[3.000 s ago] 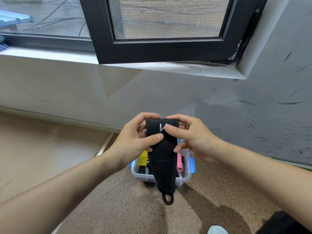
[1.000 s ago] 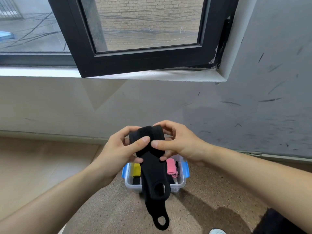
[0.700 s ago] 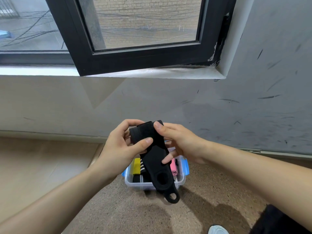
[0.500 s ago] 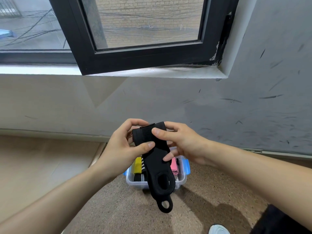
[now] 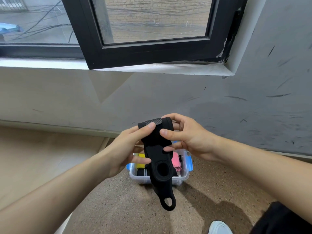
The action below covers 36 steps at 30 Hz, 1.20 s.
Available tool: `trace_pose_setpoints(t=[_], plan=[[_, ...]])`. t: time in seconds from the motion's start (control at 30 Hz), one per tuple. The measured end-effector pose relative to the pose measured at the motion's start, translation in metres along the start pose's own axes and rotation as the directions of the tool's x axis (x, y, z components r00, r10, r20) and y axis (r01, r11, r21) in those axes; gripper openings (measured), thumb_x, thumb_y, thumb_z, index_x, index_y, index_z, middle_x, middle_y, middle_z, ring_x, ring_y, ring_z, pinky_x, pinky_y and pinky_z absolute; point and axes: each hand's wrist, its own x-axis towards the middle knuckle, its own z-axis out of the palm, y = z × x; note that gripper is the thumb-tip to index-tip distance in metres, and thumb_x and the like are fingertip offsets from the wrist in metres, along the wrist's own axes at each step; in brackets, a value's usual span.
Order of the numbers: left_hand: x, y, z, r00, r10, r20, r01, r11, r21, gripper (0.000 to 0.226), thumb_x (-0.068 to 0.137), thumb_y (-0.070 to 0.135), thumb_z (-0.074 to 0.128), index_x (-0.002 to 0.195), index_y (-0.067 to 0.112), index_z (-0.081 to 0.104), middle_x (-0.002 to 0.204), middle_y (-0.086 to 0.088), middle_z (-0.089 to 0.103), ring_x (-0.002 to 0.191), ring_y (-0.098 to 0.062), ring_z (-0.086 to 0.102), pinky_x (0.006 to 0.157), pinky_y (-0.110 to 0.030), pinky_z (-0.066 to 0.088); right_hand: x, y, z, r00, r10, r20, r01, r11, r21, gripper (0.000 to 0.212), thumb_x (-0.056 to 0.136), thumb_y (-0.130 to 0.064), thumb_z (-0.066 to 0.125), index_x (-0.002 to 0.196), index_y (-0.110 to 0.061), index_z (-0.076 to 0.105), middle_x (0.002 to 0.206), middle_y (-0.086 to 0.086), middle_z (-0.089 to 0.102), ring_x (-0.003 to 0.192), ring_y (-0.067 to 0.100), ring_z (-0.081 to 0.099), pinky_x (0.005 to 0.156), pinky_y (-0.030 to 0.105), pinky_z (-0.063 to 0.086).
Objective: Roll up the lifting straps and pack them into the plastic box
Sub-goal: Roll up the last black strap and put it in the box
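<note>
Above a box point(image 5: 140, 179) on the floor point(image 5: 121, 210), both hands hold a black strap point(image 5: 156, 150) in the air. The left hand point(image 5: 125, 151) pinches its rolled top between thumb and fingers; the right hand point(image 5: 190, 137) curls its fingers round the same end. The strap's looped tail hangs past the box's near edge. The box sits close to the wall point(image 5: 219, 105), with floor showing on its other sides.
</note>
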Motion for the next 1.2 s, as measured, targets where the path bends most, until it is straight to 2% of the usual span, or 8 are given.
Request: trace_pose_setpoints(t=[0.17, 0.33, 0.43, 0.57, 0.73, 0.97, 1.1, 1.2], plan=[[0.001, 0.000, 0.000, 1.000, 0.018, -0.010, -0.019, 0.998, -0.057, 0.045, 0.085, 0.051, 0.076, 0.122, 0.026, 0.072, 0.101, 0.002, 0.076, 0.084, -0.016, 0.073, 0.061, -0.028, 0.057, -0.001, 0.002, -0.001, 0.998, -0.066, 0.001, 0.066, 0.989, -0.135, 0.044, 0.089, 0.000, 0.073, 0.128, -0.011, 0.055, 0.115, 0.001, 0.069, 0.100, 0.016, 0.069, 0.070, 0.034, 0.062], [0.005, -0.003, -0.003, 0.999, 0.032, -0.025, -0.034, 0.995, -0.092, 0.051, 0.080, 0.041, 0.083, 0.123, 0.019, 0.070, 0.102, 0.001, 0.074, 0.086, -0.018, 0.073, 0.058, -0.023, 0.057, -0.001, 0.000, -0.004, 0.999, -0.046, 0.000, 0.045, 0.980, -0.191, 0.048, 0.086, 0.000, 0.076, 0.126, -0.018, 0.058, 0.128, 0.015, 0.061, 0.101, 0.024, 0.070, 0.066, 0.037, 0.062], [0.004, -0.001, -0.003, 0.996, 0.079, -0.038, -0.083, 0.991, -0.108, 0.051, 0.078, 0.035, 0.080, 0.124, 0.016, 0.067, 0.100, 0.001, 0.074, 0.089, -0.019, 0.074, 0.058, -0.023, 0.058, -0.001, -0.002, -0.007, 0.998, 0.043, 0.045, -0.035, 0.986, -0.164, 0.045, 0.089, -0.017, 0.077, 0.130, -0.019, 0.059, 0.128, 0.013, 0.065, 0.108, 0.027, 0.072, 0.066, 0.037, 0.064], [0.002, -0.001, -0.002, 0.970, 0.220, -0.103, -0.223, 0.975, -0.014, 0.056, 0.072, 0.019, 0.090, 0.121, 0.019, 0.065, 0.107, -0.004, 0.074, 0.092, -0.019, 0.074, 0.062, -0.028, 0.057, -0.003, -0.003, -0.005, 0.978, 0.189, 0.091, -0.179, 0.978, -0.108, 0.058, 0.088, -0.051, 0.066, 0.135, -0.018, 0.060, 0.117, 0.010, 0.067, 0.097, 0.025, 0.069, 0.071, 0.037, 0.062], [0.002, -0.008, 0.000, 0.943, 0.321, -0.089, -0.313, 0.945, 0.091, 0.054, 0.075, 0.013, 0.089, 0.121, 0.029, 0.065, 0.116, -0.003, 0.071, 0.090, -0.019, 0.074, 0.062, -0.030, 0.057, -0.005, -0.004, -0.001, 0.981, 0.192, 0.039, -0.188, 0.979, -0.073, 0.058, 0.087, -0.055, 0.070, 0.130, -0.017, 0.065, 0.110, 0.009, 0.068, 0.095, 0.028, 0.068, 0.070, 0.036, 0.063], [0.001, -0.003, -0.003, 0.970, 0.228, -0.089, -0.219, 0.970, 0.104, 0.066, 0.070, 0.024, 0.093, 0.127, 0.036, 0.061, 0.122, -0.003, 0.071, 0.093, -0.019, 0.076, 0.061, -0.031, 0.057, -0.006, -0.006, 0.002, 0.992, 0.122, -0.007, -0.122, 0.992, -0.009, 0.050, 0.089, -0.041, 0.070, 0.130, -0.013, 0.064, 0.123, 0.019, 0.068, 0.099, 0.028, 0.069, 0.058, 0.027, 0.060], [-0.003, 0.000, -0.003, 0.997, 0.082, 0.004, -0.082, 0.990, 0.115, 0.051, 0.083, 0.044, 0.081, 0.129, 0.035, 0.062, 0.116, 0.004, 0.076, 0.100, -0.015, 0.075, 0.061, -0.031, 0.056, -0.006, -0.008, 0.000, 0.997, 0.069, -0.028, -0.069, 0.998, -0.008, 0.048, 0.088, -0.034, 0.073, 0.128, -0.009, 0.063, 0.118, 0.016, 0.071, 0.099, 0.026, 0.071, 0.060, 0.028, 0.061], [-0.005, 0.003, -0.003, 0.999, -0.011, 0.037, 0.007, 0.994, 0.110, 0.053, 0.082, 0.061, 0.068, 0.127, 0.035, 0.065, 0.107, 0.009, 0.077, 0.088, -0.011, 0.074, 0.060, -0.029, 0.053, -0.006, -0.004, -0.001, 0.998, 0.037, -0.059, -0.038, 0.999, -0.023, 0.040, 0.091, -0.025, 0.073, 0.127, -0.009, 0.062, 0.113, 0.016, 0.071, 0.095, 0.025, 0.072, 0.061, 0.029, 0.062]])
